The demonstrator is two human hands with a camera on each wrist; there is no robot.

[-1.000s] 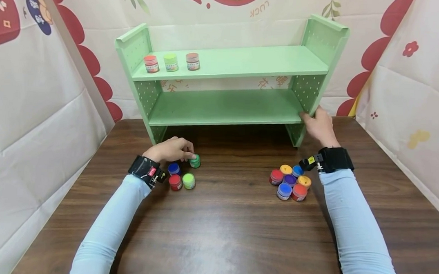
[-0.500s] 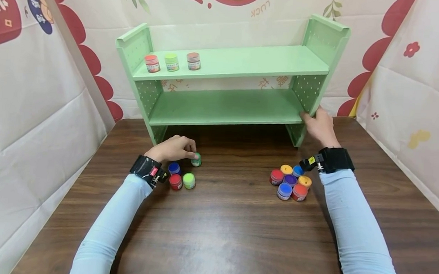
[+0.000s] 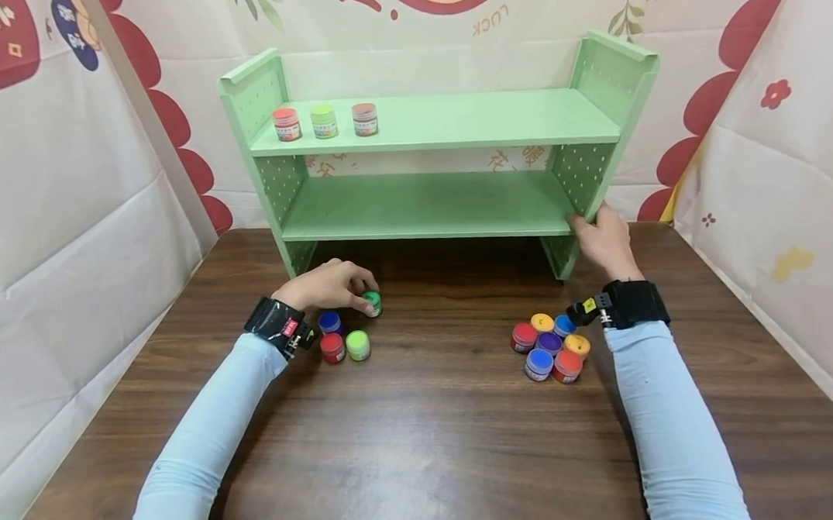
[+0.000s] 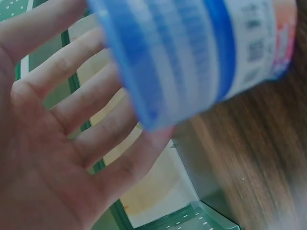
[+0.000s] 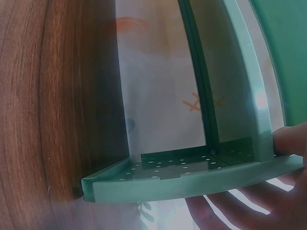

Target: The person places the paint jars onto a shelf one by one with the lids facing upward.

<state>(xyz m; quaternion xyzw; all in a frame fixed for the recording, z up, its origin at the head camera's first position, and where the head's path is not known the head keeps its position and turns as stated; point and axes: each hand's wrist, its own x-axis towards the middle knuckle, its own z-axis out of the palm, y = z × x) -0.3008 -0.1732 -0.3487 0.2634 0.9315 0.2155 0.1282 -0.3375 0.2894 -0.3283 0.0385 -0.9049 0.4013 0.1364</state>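
My left hand [image 3: 332,283] is at a dark-green-lidded paint jar [image 3: 372,303] on the table, its thumb at the near side and a finger curled round the far side. Close by stand a blue-lidded jar [image 3: 330,321], a red-lidded jar [image 3: 332,347] and a lime-lidded jar [image 3: 358,344]. In the left wrist view the blue jar [image 4: 182,52] looms large and hides my fingertips. With my right hand [image 3: 606,241] I grip the right side panel of the green two-tier shelf [image 3: 447,205], thumb inside and fingers outside, as the right wrist view [image 5: 268,201] shows.
On the upper tier, towards the left, stand a red jar [image 3: 287,125], a lime jar [image 3: 323,121] and a brown-lidded jar [image 3: 364,119]. A cluster of several jars [image 3: 548,342] sits on the table's right, beside my right wrist. Printed cloth [image 3: 81,276] hangs around the table.
My left hand's fingers have spread wider and reach further round the dark green jar, which stays about in place. My right hand keeps its hold on the shelf panel.
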